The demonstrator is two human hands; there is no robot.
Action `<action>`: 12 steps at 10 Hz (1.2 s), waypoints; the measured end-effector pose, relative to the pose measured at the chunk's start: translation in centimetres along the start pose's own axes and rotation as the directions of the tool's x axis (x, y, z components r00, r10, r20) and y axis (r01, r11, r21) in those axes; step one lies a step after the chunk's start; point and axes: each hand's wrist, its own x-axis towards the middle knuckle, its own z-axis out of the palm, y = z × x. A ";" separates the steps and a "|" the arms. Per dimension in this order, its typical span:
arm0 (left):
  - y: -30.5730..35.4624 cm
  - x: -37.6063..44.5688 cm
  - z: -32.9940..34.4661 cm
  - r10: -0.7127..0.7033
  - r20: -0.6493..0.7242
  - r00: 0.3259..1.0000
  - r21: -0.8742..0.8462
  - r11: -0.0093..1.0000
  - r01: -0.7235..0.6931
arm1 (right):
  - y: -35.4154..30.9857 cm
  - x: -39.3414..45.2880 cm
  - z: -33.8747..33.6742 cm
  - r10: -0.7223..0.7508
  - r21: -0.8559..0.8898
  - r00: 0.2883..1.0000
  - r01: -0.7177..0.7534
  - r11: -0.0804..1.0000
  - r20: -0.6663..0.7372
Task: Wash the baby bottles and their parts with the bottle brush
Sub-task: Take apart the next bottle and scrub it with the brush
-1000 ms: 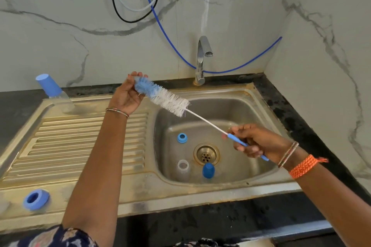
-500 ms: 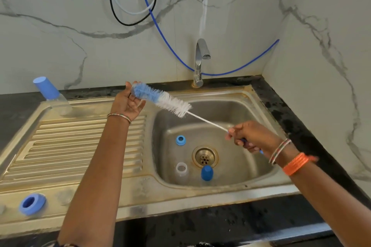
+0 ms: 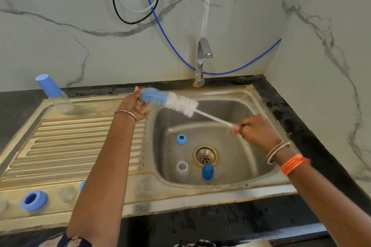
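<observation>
One bottle brush point(image 3: 170, 102) over the sink point(image 3: 230, 170), left hand point(image 3: 133, 106) fingers curled round its blue tip, right hand point(image 3: 259, 132) gripping the handle, three parts in the basin (one ring point(image 3: 181, 139), one cap point(image 3: 207, 171), one clear piece point(image 3: 182, 168)), one bottle point(image 3: 54, 94) on the drainboard.

Right hand point(image 3: 256, 129) farther up brush point(image 3: 170, 101) handle
</observation>
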 end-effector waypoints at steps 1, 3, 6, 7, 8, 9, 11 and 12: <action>0.3 0.2 -0.4 0.052 0.105 0.993 -0.152 0.988 -0.035 | 0.7 0.4 -0.7 0.186 0.367 0.867 -0.378 0.850 0.463; 0.0 -0.9 0.7 0.058 -0.070 0.996 0.039 0.998 -0.055 | 1.2 -0.4 0.2 -0.743 -0.685 0.554 0.375 0.625 -0.375; 0.6 -0.6 0.2 0.117 0.134 0.984 -0.191 0.978 -0.090 | 0.5 -0.2 -0.4 0.129 0.391 0.932 -0.263 0.882 0.338; 0.8 -0.7 0.2 0.161 0.150 0.976 -0.200 0.971 -0.129 | 1.2 -0.2 0.3 0.088 0.270 0.961 -0.161 0.949 0.263; 1.0 -1.3 1.0 0.077 0.023 0.997 -0.103 0.992 -0.074 | 1.1 -0.7 0.4 -0.615 -0.592 0.696 0.332 0.734 -0.372; 0.7 -1.5 1.6 -0.009 -0.005 1.000 -0.085 0.996 0.009 | 1.4 -0.6 0.4 -0.849 -0.754 0.389 0.416 0.508 -0.357; 0.1 -0.1 -0.3 0.063 0.170 0.984 -0.137 0.990 -0.040 | 0.8 -0.1 -0.6 0.113 0.317 0.936 -0.224 0.922 0.334; 0.0 -0.4 -0.1 0.099 0.163 0.982 -0.160 0.984 -0.073 | 2.6 0.1 0.4 0.021 0.206 0.975 -0.067 0.976 0.220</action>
